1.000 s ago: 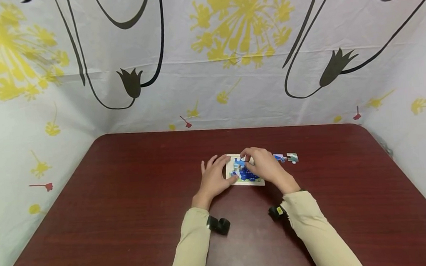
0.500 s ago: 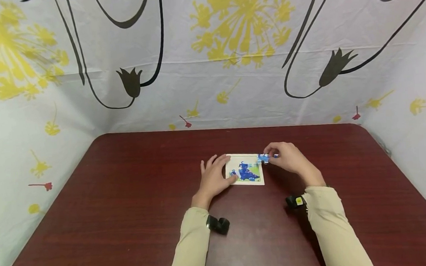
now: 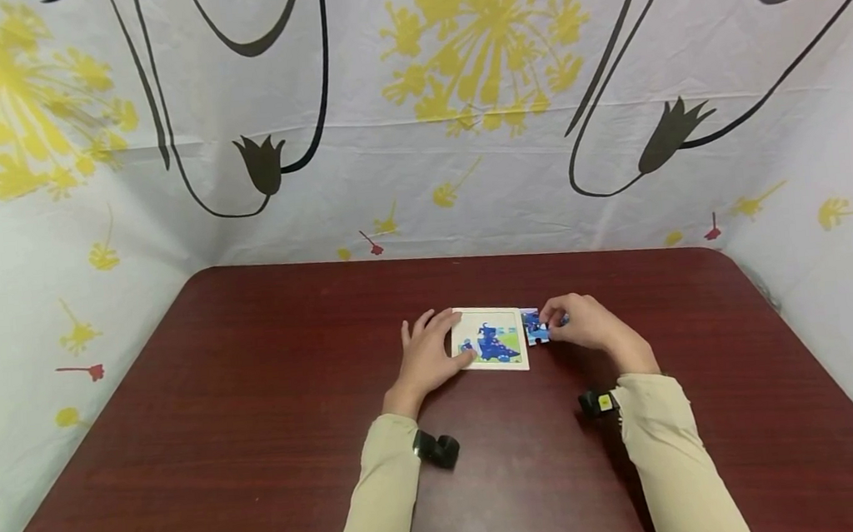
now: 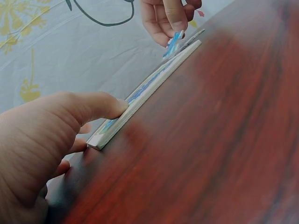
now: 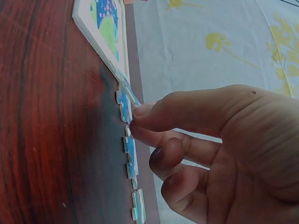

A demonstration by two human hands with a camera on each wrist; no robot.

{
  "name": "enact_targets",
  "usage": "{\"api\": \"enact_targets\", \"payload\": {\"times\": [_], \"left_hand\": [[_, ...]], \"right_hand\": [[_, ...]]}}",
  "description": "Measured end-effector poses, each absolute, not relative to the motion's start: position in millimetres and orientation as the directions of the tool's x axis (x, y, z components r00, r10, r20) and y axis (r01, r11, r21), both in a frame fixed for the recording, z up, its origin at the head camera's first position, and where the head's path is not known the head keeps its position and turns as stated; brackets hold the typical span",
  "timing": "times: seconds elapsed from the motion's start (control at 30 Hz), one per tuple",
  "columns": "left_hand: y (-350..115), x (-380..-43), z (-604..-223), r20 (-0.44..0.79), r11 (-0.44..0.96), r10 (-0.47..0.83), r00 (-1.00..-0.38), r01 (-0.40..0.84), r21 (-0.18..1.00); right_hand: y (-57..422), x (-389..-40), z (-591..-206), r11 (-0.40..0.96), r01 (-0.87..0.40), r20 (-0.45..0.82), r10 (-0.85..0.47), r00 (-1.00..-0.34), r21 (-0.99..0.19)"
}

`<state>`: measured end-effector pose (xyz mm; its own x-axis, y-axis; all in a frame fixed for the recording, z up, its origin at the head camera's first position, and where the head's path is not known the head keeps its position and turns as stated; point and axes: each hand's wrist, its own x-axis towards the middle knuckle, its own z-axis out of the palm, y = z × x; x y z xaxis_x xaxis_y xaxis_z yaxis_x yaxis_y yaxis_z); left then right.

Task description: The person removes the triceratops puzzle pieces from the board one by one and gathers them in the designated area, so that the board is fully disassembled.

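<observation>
In the head view a puzzle board (image 3: 501,315) with a cream frame lies flat, a blue figure showing in its lower part. My left hand (image 3: 429,353) holds its left side. The thumb (image 4: 105,106) presses the near edge in the left wrist view, while the other fingers reach along the far side. Right of the board, my right hand (image 3: 587,322) pinches a blue puzzle piece (image 4: 173,45) between thumb and fingertips. That piece is tilted, close by the board's frame. Beneath it, loose pieces (image 3: 533,328) lie on the table, partly hidden by the fingers.
In the right wrist view a blue piece (image 5: 131,156) and a paler piece (image 5: 138,205) lie in a row beyond the board's corner. The dark red table (image 3: 271,395) ends at a patterned white cloth (image 3: 404,167) behind.
My right hand has moved from over the board to the pieces on its right. A blue piece has left the board's upper part. My left hand stays put.
</observation>
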<state>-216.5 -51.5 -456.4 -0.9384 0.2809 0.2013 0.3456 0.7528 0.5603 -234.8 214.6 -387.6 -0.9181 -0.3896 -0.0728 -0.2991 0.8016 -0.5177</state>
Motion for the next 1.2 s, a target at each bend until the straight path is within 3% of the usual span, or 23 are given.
{"api": "enact_targets", "payload": {"times": [1.2], "left_hand": [[-52.3, -217.1, -458.4, 0.213, 0.764, 0.292, -0.932, 0.362, 0.535]], "right_hand": [[212.6, -238.2, -404.4, 0.821, -0.285, -0.070, -0.364, -0.929, -0.495]]}}
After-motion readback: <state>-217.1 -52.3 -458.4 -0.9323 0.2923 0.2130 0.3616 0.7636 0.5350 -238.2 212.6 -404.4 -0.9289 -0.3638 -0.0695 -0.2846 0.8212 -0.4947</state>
